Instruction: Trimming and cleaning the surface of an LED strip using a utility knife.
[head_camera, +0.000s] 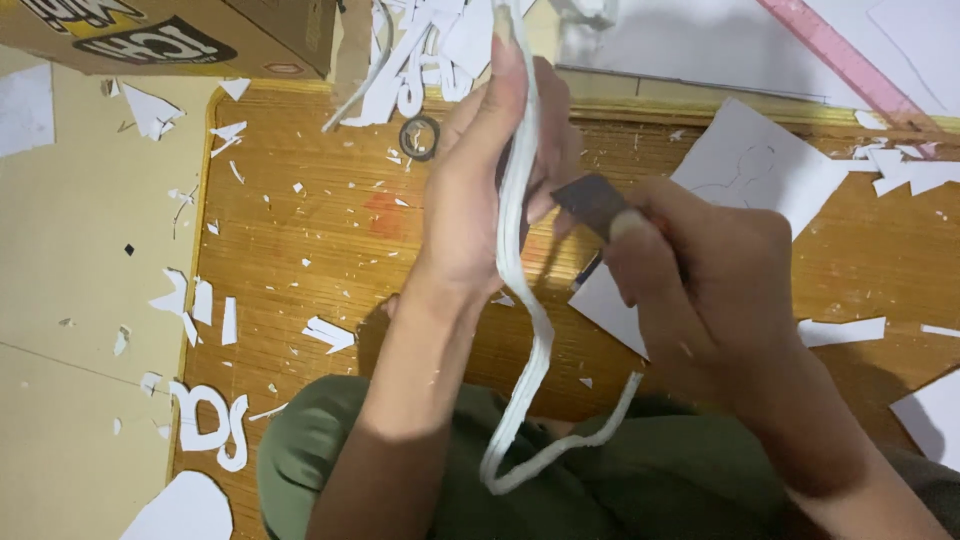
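Two hands work a white foam cutout edge-on above a scrap-littered wooden mat.

Over at nine o'clock, white curly letter cutouts (212, 432) lie on the bamboo mat (300, 230) amid paper scraps. Centre frame, the left hand (478, 190) clamps the long, wavy white foam cutout (520, 300) upright, fingers closed round its upper part, its tail looping down over the green trouser leg (330, 440). Just at three o'clock of it, the right hand (700, 280) pinches a small dark sanding block (590, 203), pressed against the cutout's edge. Beyond, at two o'clock, a white sheet (750, 165) with pencilled outlines.
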